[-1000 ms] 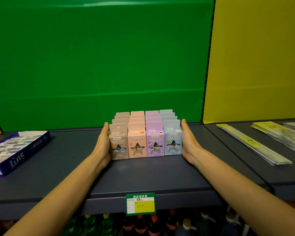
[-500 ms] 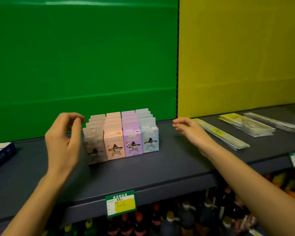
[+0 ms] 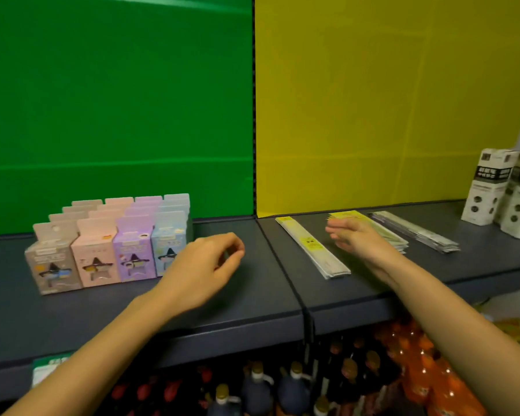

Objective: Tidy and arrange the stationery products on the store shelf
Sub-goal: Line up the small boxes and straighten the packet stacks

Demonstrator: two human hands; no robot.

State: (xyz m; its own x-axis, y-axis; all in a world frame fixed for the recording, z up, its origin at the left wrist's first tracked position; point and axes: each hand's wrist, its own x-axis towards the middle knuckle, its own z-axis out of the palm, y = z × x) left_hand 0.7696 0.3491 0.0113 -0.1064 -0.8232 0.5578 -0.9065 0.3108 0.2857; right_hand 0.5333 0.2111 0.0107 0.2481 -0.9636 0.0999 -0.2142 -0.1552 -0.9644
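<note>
left hand [image 3: 204, 267]: loosely curled, empty, just right of pastel boxes [image 3: 102, 253] on shelf [image 3: 252, 295] | right hand [image 3: 357, 240]: fingers relaxed, empty, over yellow-labelled packets [image 3: 347, 215]; contact unclear

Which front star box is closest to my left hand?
The light blue box, at the row's right end; your left hand partly overlaps it in view, unlike the other three.

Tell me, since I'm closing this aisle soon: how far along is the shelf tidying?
Done: the pastel boxes stand in squared rows. In hand: nothing yet; the right hand hovers over the yellow packet stacks, the left hand is empty. Left: those angled stacks.
</note>
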